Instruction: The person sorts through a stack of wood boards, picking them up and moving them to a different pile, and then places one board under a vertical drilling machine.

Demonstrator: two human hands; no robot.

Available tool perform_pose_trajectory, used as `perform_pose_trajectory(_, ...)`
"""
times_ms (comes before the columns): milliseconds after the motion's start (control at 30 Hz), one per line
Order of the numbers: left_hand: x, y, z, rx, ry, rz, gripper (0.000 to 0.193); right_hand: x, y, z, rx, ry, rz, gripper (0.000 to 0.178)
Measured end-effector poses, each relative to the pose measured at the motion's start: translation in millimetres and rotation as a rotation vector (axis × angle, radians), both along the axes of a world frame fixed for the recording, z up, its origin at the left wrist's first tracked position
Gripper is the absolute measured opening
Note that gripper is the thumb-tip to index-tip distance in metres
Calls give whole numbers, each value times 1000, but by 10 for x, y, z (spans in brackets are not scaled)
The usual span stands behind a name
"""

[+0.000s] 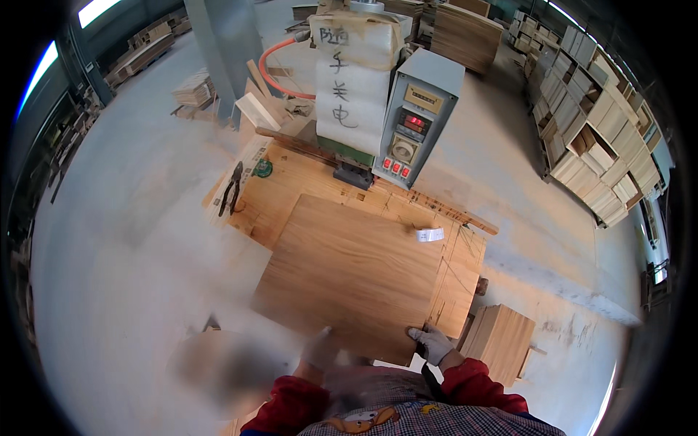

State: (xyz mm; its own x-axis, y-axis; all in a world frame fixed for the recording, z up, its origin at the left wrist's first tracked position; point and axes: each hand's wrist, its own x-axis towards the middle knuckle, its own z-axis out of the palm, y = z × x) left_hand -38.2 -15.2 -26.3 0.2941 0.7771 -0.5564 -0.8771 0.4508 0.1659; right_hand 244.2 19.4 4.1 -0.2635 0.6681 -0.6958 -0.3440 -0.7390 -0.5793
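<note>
both gloved hands point(430, 341) on wooden board point(349, 272)

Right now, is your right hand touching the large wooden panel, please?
Touching: the head view shows the gloved right hand gripping the near edge of the wooden panel.

Red sleeves, plaid checked apron or vest; grey work gloves on right hand point(434, 343), probably left hand point(320, 349) too.

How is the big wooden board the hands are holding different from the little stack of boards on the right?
The big board lies flat on the worktable, held by the left hand and right hand. The small stack sits lower, beside the table, untouched. The board is one wide sheet; the stack is several narrow pieces. Both are light brown wood.
</note>
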Motion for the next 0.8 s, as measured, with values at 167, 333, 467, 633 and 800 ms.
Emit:
perform_pose_trajectory(167, -333, 240, -154, -80, 238, -155, 54, -294, 190, 339, 168, -699, 212, 46)
perform_pose_trajectory(333, -820, 329, 0, 201, 325, -467, 64, -509, -55, 614, 315, -1257, 536, 77)
perform_pose_trajectory(467, -1349, 583, 202, -68, 64, -437, 63, -753, -257, 499, 438, -1704, 939, 107)
perform_pose_trajectory(633, -1712, 574, -956, 236, 327, -597, 58, -966, -50, 372, 294, -1691, 564, 107)
perform_pose_trajectory(800, -1604, 1199, 201, 84, 300, -521, 52, -1140, 79, 359, 250, -1696, 463, 100)
